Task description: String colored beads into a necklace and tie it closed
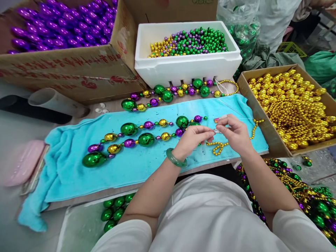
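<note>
My left hand (pixel 195 138), with a green bangle (pixel 176 158) at the wrist, is closed in a pinch. Close beside it, my right hand (pixel 233 134) also pinches with thumb and forefinger. A small whitish piece (pixel 216 131) shows between the fingertips of both hands, too small to name. By the right fingers is a small pink and yellow tag (pixel 216 120). A bead strand (pixel 146 139) of green, gold and purple beads lies in a long loop on the turquoise towel (pixel 126 178), partly hidden by my left hand. Small gold beads (pixel 217 149) curl under my hands.
A finished-looking bead strand (pixel 167 96) lies behind the towel. Beyond are a carton of purple beads (pixel 65 24), a white foam box (pixel 183 66) of mixed beads and, at right, a carton of gold beads (pixel 288 108). Bead strands (pixel 291 185) hang at lower right.
</note>
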Demonstrator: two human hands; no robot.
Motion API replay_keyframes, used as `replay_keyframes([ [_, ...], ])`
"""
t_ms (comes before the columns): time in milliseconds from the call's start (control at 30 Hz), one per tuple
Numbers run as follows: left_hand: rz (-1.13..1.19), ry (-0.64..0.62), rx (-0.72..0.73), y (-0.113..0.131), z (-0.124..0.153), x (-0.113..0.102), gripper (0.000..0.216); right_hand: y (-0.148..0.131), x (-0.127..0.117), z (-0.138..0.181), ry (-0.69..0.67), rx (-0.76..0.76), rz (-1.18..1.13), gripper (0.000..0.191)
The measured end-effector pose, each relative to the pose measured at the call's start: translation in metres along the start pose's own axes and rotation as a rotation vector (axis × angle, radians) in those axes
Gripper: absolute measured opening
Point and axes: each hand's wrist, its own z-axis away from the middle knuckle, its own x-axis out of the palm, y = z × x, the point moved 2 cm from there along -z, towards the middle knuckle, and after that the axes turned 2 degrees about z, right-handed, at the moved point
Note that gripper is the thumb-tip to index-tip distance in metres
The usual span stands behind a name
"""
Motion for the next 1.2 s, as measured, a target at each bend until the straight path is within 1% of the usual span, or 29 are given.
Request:
replay_keyframes([
  [133,0.076,0.009,-0.013,-0.006,-0.005,-0.002,0.019,0.000,-0.014,-0.004,0.102,0.005,0.007,0.008],
  [200,0.179,0.016,0.001,-0.007,-0.008,-0.001,0.017,0.005,-0.018,-0.005,0.149,-0.009,0.075,0.008],
  [300,0.436,0.058,0.017,-0.008,-0.012,0.004,0.014,0.017,-0.012,0.001,0.190,-0.079,0.242,0.009],
  [367,0.552,0.103,0.011,-0.011,-0.016,0.009,0.013,0.025,-0.001,0.008,0.161,-0.133,0.337,0.011],
  [400,0.562,0.130,0.018,-0.014,-0.018,0.011,0.012,0.028,0.005,0.013,0.134,-0.162,0.377,0.012],
  [467,0.479,0.201,0.064,-0.019,-0.021,0.015,0.013,0.033,0.014,0.021,0.088,-0.219,0.454,0.014],
  [533,0.277,0.264,0.113,-0.024,-0.024,0.016,0.015,0.035,0.018,0.025,0.062,-0.279,0.513,0.015],
  [567,0.160,0.269,0.116,-0.025,-0.025,0.017,0.017,0.035,0.018,0.026,0.050,-0.305,0.529,0.015],
  [633,-0.052,0.221,0.079,-0.025,-0.027,0.017,0.020,0.036,0.016,0.024,0.010,-0.343,0.530,0.015],
  [700,-0.203,0.131,0.029,-0.022,-0.029,0.015,0.022,0.039,0.012,0.021,-0.041,-0.358,0.497,0.015],
  [800,-0.303,-0.009,-0.018,-0.015,-0.032,0.012,0.022,0.044,0.006,0.015,-0.079,-0.326,0.393,0.013],
  [867,-0.298,-0.101,-0.055,-0.012,-0.034,0.011,0.022,0.050,0.003,0.013,-0.079,-0.263,0.304,0.011],
  [933,-0.275,-0.149,-0.092,-0.014,-0.036,0.010,0.023,0.054,0.002,0.011,-0.073,-0.180,0.233,0.009],
  [1033,-0.205,-0.124,-0.114,-0.020,-0.039,0.009,0.025,0.059,0.000,0.009,-0.041,-0.065,0.167,0.006],
  [1133,-0.109,-0.085,-0.062,-0.025,-0.041,0.009,0.023,0.059,-0.002,0.006,-0.003,0.024,0.073,0.006],
  [1200,-0.061,-0.087,-0.036,-0.026,-0.041,0.009,0.022,0.058,-0.003,0.004,0.009,0.075,-0.013,0.006],
])
